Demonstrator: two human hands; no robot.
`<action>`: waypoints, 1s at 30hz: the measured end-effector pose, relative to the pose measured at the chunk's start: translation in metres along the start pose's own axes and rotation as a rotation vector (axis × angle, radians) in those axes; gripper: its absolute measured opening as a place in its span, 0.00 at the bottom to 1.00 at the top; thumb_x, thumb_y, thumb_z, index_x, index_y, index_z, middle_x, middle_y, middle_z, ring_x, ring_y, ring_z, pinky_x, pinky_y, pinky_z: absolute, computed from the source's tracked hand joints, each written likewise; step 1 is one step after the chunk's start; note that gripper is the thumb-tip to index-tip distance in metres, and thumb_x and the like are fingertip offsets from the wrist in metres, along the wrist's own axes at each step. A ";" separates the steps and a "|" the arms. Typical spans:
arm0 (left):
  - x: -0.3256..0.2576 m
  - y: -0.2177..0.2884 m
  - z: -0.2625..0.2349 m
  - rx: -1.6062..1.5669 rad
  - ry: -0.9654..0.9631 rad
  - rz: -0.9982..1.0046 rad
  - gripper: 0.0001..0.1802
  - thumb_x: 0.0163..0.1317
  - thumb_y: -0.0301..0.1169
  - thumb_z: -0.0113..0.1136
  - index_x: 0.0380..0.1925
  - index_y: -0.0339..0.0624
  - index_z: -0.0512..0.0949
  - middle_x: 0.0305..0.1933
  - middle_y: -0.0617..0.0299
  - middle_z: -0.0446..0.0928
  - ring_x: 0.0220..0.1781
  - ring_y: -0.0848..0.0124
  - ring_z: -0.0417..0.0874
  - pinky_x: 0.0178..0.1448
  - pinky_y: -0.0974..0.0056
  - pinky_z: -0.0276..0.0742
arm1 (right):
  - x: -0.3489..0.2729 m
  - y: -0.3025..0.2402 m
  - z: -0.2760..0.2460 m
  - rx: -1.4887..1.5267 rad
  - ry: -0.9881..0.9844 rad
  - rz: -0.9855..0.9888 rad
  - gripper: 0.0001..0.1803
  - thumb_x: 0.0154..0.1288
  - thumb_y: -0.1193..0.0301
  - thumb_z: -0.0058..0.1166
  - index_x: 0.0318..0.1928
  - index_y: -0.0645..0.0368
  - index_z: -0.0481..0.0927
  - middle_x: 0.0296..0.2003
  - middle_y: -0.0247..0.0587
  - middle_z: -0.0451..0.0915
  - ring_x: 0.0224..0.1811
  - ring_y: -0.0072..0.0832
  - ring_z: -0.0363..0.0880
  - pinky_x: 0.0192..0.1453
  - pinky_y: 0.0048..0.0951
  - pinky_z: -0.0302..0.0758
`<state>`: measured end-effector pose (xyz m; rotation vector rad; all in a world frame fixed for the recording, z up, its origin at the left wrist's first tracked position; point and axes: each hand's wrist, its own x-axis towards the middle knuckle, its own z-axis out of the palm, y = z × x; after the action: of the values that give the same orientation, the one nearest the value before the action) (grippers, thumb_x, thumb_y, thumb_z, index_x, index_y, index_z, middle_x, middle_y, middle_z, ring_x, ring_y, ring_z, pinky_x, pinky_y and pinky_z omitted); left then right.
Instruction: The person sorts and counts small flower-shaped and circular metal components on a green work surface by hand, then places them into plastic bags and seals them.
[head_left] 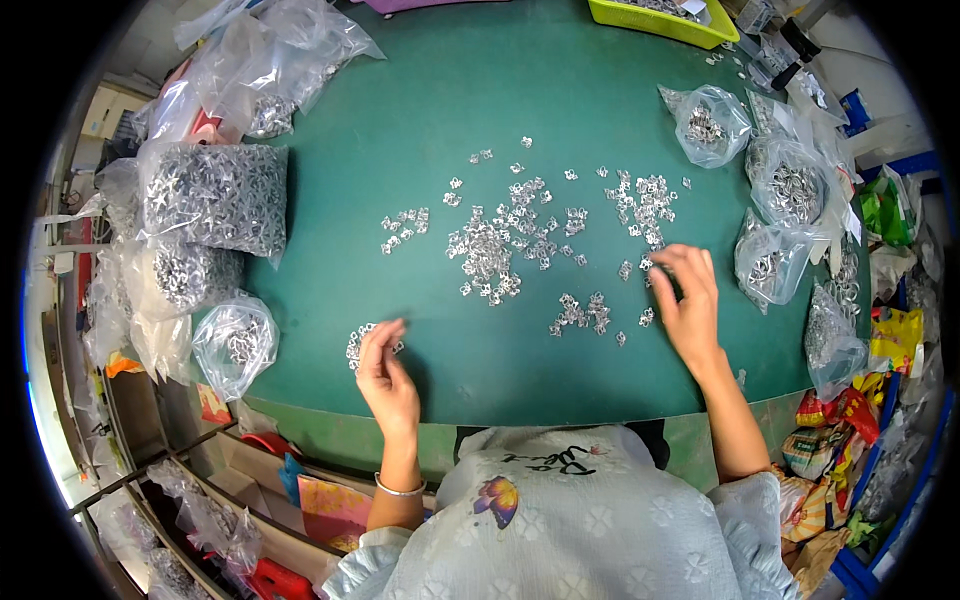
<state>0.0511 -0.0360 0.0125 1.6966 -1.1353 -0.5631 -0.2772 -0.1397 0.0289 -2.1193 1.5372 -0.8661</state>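
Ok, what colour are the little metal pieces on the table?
The metal pieces are shiny silver, showing best in the head view.

Left hand (388, 385) and right hand (692, 310) well apart, fingers (372, 352) loosely bent, 2 forearms (736, 420) bare

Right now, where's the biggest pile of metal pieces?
In the head view, the biggest pile lies near the middle of the green tabletop, forward and right of the left hand.

Small openwork pieces (485, 252) are glinting as bright metal; the green tabletop (480, 372) is looking smooth, mostly matt. Clear plastic bags (325, 42) are shining, creased; the lime tray (660, 24) is showing smooth plastic, the shirt (570, 535) textured cloth.
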 end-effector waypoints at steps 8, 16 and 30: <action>0.002 0.010 0.005 0.383 -0.020 0.175 0.20 0.55 0.11 0.42 0.44 0.35 0.77 0.56 0.50 0.73 0.62 0.53 0.71 0.68 0.56 0.61 | -0.034 -0.026 0.004 -0.206 -0.552 -0.391 0.30 0.57 0.64 0.60 0.60 0.52 0.70 0.65 0.38 0.62 0.71 0.43 0.53 0.69 0.50 0.54; 0.030 0.062 0.078 0.576 -0.503 0.384 0.26 0.63 0.24 0.52 0.63 0.42 0.65 0.72 0.48 0.53 0.73 0.48 0.52 0.72 0.44 0.46 | -0.004 0.010 0.000 -0.269 -0.267 -0.006 0.32 0.63 0.62 0.54 0.66 0.54 0.63 0.70 0.44 0.53 0.74 0.47 0.45 0.72 0.56 0.42; 0.045 0.044 0.102 0.698 -0.580 0.510 0.25 0.63 0.26 0.52 0.61 0.42 0.66 0.73 0.55 0.52 0.73 0.44 0.48 0.71 0.38 0.48 | 0.004 0.012 -0.019 -0.176 -0.253 -0.064 0.22 0.65 0.69 0.50 0.61 0.52 0.71 0.68 0.38 0.59 0.73 0.42 0.48 0.72 0.53 0.44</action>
<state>-0.0269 -0.1273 0.0165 1.7285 -2.3057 -0.3485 -0.2978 -0.1465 0.0367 -2.3094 1.4660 -0.4729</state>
